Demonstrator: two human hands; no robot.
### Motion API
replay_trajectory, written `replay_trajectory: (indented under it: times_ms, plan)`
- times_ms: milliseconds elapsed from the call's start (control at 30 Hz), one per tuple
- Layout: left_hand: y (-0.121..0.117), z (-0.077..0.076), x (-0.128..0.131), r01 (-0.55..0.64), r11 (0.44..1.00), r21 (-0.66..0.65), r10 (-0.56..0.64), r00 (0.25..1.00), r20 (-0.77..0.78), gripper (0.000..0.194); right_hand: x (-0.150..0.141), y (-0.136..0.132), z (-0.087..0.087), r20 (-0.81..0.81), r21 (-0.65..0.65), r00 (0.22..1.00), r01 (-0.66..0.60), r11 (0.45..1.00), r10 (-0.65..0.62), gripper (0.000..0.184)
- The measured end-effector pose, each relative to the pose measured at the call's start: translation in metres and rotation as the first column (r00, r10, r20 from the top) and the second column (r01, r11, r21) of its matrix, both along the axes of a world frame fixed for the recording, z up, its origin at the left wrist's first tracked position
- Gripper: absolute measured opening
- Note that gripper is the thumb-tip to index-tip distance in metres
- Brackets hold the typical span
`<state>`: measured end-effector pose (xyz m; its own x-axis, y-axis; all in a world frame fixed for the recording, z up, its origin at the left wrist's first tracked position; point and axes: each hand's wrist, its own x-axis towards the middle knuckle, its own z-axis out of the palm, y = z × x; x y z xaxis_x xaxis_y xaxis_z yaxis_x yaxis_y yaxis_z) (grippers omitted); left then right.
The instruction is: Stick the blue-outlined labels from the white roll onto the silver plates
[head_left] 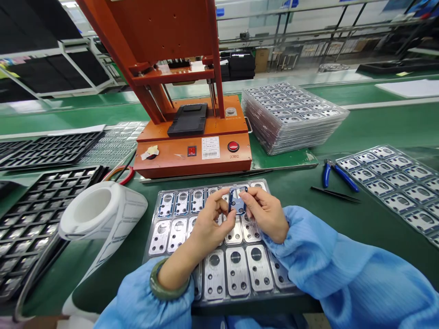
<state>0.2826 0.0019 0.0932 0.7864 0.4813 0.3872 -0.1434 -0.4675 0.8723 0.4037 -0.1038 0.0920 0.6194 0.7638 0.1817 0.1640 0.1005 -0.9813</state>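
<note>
Over a clear tray (153,250) of silver metal plates, both hands hold one small plate with a blue edge (238,201). The fingers and thumb of my left hand (213,224) grip its left side. My right hand (265,211) is closed on its right side, thumb across the face. Each plate in the tray has one large round window and smaller holes. Several in the back left row carry blue edging, while those in the front rows are bare silver. My forearms and hands hide part of the tray's middle.
An orange press (192,157) stands behind the tray. Right of it is a stack of clear trays (291,123). Blue-handled pliers (338,176), black tweezers (335,195) and another filled tray (399,183) lie at right. A white film roll (103,210) and black grid trays (37,219) are at left.
</note>
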Motion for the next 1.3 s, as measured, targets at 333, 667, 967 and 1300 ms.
replay_trajectory:
  times_ms: [333,667,967,1300]
  plan:
    - [-0.0043,-0.0024,-0.0015,0.085,0.996,-0.008,-0.085,0.996,-0.009,0.043,0.0001,-0.0014,0.0058,-0.094,0.011,0.996,0.003,1.000,-0.002,0.028]
    - [-0.0061,0.0027,-0.0018,0.058,0.996,-0.066,-0.059,0.998,-0.016,0.033,-0.0026,-0.0017,0.0033,-0.115,0.042,0.993,0.021,0.999,-0.016,0.029]
    - [-0.0065,0.0050,-0.0008,-0.064,0.995,-0.082,0.058,0.995,-0.077,0.011,-0.0026,-0.0036,0.0005,-0.010,0.001,1.000,-0.013,1.000,0.013,0.022]
    - [-0.0040,0.0019,-0.0065,-0.035,0.997,-0.062,0.028,0.993,-0.116,0.011,-0.0033,-0.0054,0.0052,0.025,0.022,1.000,-0.019,1.000,0.019,0.019]
